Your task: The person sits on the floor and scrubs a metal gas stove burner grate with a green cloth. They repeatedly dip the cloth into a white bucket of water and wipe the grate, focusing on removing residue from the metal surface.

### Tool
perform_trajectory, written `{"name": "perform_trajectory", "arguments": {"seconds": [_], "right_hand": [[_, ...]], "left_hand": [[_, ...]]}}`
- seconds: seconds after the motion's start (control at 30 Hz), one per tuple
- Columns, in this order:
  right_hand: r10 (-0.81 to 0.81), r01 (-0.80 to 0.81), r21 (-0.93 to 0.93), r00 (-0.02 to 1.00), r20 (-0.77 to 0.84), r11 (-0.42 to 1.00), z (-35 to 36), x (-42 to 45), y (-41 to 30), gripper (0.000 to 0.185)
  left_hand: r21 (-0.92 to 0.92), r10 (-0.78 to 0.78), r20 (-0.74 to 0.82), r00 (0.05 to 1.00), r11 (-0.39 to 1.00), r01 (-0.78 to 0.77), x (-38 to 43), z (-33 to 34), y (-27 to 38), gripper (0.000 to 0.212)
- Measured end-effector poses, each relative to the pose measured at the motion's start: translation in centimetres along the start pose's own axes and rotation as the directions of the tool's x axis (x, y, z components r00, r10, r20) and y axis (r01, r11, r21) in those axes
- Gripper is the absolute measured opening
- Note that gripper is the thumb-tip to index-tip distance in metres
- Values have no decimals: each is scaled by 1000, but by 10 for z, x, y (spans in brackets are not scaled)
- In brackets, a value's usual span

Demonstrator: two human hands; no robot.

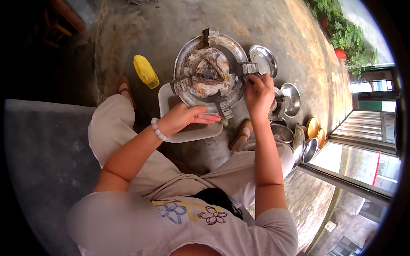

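Observation:
A round, stained metal gas-stove burner pan (179,60) with several dark pot-support brackets is raised in front of me, its middle caked with rust and grime. My left hand (189,119) holds its near rim from below, palm up, a bead bracelet on the wrist. At the right side of the pan, my right hand (261,92) pinches a small dark thing (246,78) against the bracket (250,68); the fingers partly hide it, and its kind is unclear. Beneath my left hand stands a white plastic basin (198,137) with brownish liquid in it.
A yellow plastic bottle (145,72) is on the concrete floor at left. To the right are a steel lid or dish (262,60), a second burner piece (279,104), a steel bowl (291,100) and several pans (282,132). My shoes (241,134) flank the basin.

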State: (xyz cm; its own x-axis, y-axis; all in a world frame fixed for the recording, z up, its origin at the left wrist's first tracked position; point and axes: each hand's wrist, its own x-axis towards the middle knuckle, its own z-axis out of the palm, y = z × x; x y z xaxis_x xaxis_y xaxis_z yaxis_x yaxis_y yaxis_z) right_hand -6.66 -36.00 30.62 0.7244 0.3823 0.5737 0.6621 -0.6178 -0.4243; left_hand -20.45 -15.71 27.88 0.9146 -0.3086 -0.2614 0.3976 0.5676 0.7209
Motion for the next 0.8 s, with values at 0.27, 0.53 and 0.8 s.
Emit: {"name": "perform_trajectory", "arguments": {"seconds": [0.27, 0.53, 0.8], "right_hand": [[45, -46, -41, 998, -35, 998, -2, 0, -1, 20], [15, -16, -55, 1000, -22, 998, 7, -2, 2, 21], [25, -23, -48, 999, 42, 999, 8, -7, 3, 22]], "left_hand": [[8, 0, 9, 1000, 1000, 0, -2, 1, 1, 39], [4, 41, -45, 998, 999, -41, 4, -2, -7, 39], [26, 47, -41, 998, 999, -46, 5, -6, -11, 39]]}}
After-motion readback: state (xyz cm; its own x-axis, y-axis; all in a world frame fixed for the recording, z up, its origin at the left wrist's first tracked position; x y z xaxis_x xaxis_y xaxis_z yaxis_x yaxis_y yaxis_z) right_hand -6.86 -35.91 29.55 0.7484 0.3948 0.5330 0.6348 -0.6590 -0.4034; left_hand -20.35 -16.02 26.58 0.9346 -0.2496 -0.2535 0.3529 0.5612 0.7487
